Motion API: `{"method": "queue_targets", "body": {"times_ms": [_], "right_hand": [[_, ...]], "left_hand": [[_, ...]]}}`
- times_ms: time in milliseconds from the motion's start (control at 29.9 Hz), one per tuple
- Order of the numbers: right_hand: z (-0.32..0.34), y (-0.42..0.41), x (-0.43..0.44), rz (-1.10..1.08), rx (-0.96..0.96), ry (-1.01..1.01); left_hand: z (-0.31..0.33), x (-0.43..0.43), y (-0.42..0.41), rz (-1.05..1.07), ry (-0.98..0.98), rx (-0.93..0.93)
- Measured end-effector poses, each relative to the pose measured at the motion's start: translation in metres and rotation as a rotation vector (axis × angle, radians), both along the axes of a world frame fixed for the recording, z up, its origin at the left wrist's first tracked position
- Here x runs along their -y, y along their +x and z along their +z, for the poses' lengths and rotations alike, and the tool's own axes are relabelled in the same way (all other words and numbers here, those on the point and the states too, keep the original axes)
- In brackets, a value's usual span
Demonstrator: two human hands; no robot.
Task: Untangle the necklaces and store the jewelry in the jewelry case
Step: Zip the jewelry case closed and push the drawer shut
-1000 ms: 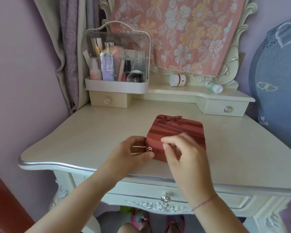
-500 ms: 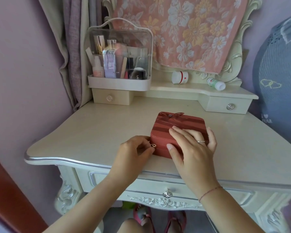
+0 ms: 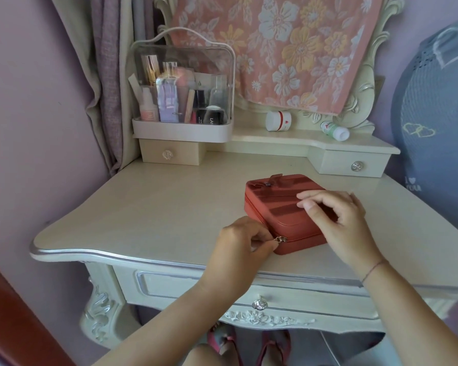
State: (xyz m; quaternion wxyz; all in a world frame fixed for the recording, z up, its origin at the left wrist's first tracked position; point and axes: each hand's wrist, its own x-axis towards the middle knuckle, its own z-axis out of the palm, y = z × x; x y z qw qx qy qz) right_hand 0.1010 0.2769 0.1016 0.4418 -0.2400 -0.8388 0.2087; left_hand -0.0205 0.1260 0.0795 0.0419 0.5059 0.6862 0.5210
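Item one, left hand [image 3: 242, 241]: your thumb and fingers are pinched on the small metal zipper pull [image 3: 280, 239], which sits at the near left corner of the jewelry case [image 3: 278, 207]. Item two, the case itself: red, striped lid, lying flat on the dressing table [image 3: 169, 207]. It starts at the pinch and runs away from it and to its right, with the lid down all round. Item three, right hand [image 3: 339, 223]: over the lid, beyond and to the right of the pinch, fingers loosely bent and grasping nothing. Whether the fingertips actually bear on the lid cannot be told. Item four, necklaces and other loose jewelry: none in view, neither beside the pinch nor anywhere on the table top. Item five, further stock well beyond the pinch: a clear cosmetics organiser [image 3: 183, 101] to the far left, and a white jar [image 3: 278, 121] and a tipped white bottle [image 3: 335, 130] on the back shelf, none of them part of the job. Reckoning of progress: the slider stands at a corner, and the zip's teeth are too fine to show which stretch is joined. So you are judged either to be opening a case whose contents are not yet sorted, or sealing one already filled. With no jewelry outside, untangling cannot be confirmed as done.
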Motion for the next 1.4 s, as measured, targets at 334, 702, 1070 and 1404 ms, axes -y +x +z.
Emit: {"method": "queue_targets", "body": {"times_ms": [334,702,1070,1404], "right_hand": [[-0.003,-0.018,0.023,-0.05,0.311,0.253],[-0.001,-0.016,0.018,-0.034,0.25,0.256],[-0.006,-0.017,0.017,-0.027,0.194,0.233],[0.0,0.009,-0.01,0.05,-0.079,-0.096]], "left_hand": [[0.003,-0.009,-0.001,-0.058,-0.073,0.035],[0.017,-0.03,-0.073,0.106,-0.216,-0.091],[0.022,-0.077,-0.111,0.089,-0.21,0.319],[0.019,-0.053,-0.081,0.184,-0.008,0.637]]}}
